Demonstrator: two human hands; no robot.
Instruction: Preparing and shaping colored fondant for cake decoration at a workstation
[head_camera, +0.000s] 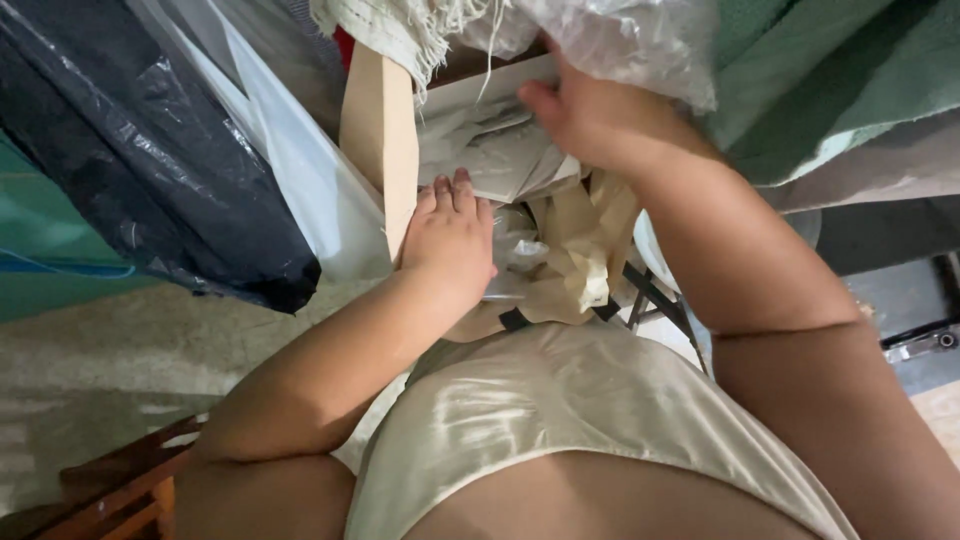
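Steadying the cardboard box (380, 130) edge with flat-fingered left hand (450, 235); right hand (590, 120) pinching clear plastic wrap (500, 150) inside box, lifting it free.

left hand (452, 235): fingertips hidden in clear wrap | right hand (590, 115): fingers hidden behind white packet (490, 145)

A pale cardboard box (380, 140) stands open, its tan flap upright at the left edge. Inside, clear plastic wrapping (490, 150) lies crumpled over pale contents, with creased beige paper (585, 250) spilling from the box's near side toward the person's lap.
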